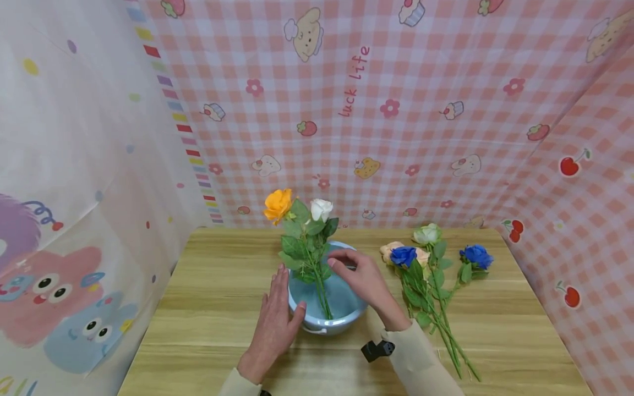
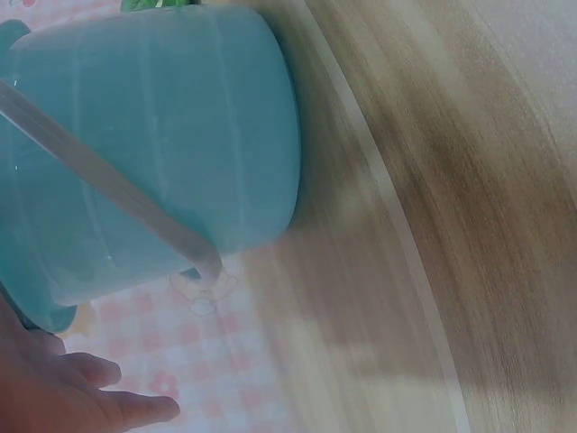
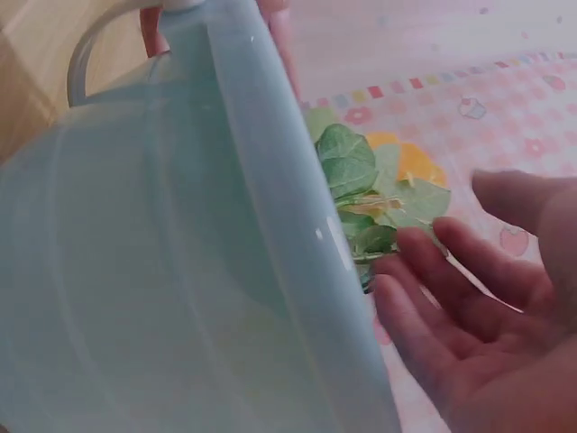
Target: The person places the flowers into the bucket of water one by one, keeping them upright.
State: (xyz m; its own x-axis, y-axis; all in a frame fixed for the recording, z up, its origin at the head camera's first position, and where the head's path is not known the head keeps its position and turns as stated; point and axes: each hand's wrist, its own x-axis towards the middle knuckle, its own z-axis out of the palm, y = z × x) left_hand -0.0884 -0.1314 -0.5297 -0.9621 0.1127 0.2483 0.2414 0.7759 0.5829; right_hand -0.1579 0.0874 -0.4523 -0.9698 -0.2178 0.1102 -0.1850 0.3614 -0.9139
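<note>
A light blue bucket (image 1: 342, 324) with a thin handle (image 2: 135, 194) stands on the table. Inside it, an orange rose (image 1: 278, 205) and a white rose (image 1: 321, 209) lean on the far rim, their stems reaching down to the near side. My left hand (image 1: 277, 316) rests along the bucket's left side, fingers extended. Over the right part of the opening is my right hand (image 1: 359, 275), close to the rose leaves (image 3: 347, 167). Its fingers are loosely bent, with a gap to the thumb, and nothing shows between them. Whether a fingertip touches the leaves I cannot tell.
To the right of the bucket lies a bunch of roses: a blue rose (image 1: 403, 256) over pale peach ones, a greenish-white rose (image 1: 427, 234) and another blue rose (image 1: 476, 256), stems pointing toward the front. Patterned cloths (image 1: 376, 137) hang behind and at both sides of the wooden table (image 1: 198, 308).
</note>
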